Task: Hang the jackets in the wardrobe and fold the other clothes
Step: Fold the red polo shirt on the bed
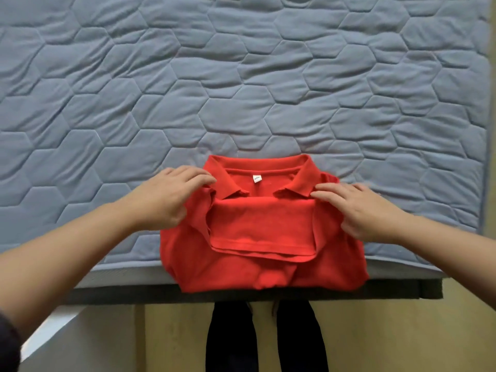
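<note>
The red polo shirt [263, 226] is being folded on the bed [241, 76]. The right hand [362, 208] is laid flat; the left hand [166, 197]'s grip cannot be told. Squared sides are probably needed next.

- A bedroom in a home.
- A bed [241, 76] with a blue-grey quilted cover, stitched in hexagons, fills most of the view.
- A folded red polo shirt [263, 226] lies at its near edge.
- Tan floor [389, 331] shows nearest.
</note>
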`<state>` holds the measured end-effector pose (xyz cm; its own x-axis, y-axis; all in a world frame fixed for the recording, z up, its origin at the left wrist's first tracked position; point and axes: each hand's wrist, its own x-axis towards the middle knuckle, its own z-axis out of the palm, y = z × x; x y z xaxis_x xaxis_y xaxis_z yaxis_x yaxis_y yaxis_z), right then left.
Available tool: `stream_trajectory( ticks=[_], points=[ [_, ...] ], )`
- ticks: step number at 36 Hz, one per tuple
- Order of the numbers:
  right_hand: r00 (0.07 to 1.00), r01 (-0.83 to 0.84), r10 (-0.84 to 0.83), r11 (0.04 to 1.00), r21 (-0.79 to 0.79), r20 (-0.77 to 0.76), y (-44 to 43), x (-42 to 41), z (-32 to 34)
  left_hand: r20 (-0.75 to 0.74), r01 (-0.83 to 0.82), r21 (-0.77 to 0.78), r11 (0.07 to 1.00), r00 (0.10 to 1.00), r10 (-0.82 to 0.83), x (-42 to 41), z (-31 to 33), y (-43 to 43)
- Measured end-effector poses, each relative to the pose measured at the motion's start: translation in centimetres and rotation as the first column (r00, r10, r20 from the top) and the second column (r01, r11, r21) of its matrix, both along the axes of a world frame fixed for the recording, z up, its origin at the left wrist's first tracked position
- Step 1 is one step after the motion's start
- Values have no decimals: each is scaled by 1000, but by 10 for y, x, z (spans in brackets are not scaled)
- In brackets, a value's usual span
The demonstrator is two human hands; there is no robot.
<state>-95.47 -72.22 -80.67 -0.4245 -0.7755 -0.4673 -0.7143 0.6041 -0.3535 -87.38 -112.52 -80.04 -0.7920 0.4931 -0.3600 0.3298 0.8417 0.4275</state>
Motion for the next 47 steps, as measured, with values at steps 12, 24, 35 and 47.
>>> stream_trajectory(
  ticks=[12,24,35,47],
  points=[
    [526,713,-622,694,99,579,-13,-21,0,609,-829,221,513,528,591,-20,-4,-7],
    [-152,985,-879,-172,-2,451,8,-65,-34,249,-999,46,-26,-14,968,-25,-60,-23],
    [-197,913,-843,29,407,501,36,64,-15,520,-994,-107,-34,-85,850,115,-18,26],
    [-161,768,-788,279,576,595,73,113,2,657,-970,-220,108,-65,751,180,-15,31]
  ],
)
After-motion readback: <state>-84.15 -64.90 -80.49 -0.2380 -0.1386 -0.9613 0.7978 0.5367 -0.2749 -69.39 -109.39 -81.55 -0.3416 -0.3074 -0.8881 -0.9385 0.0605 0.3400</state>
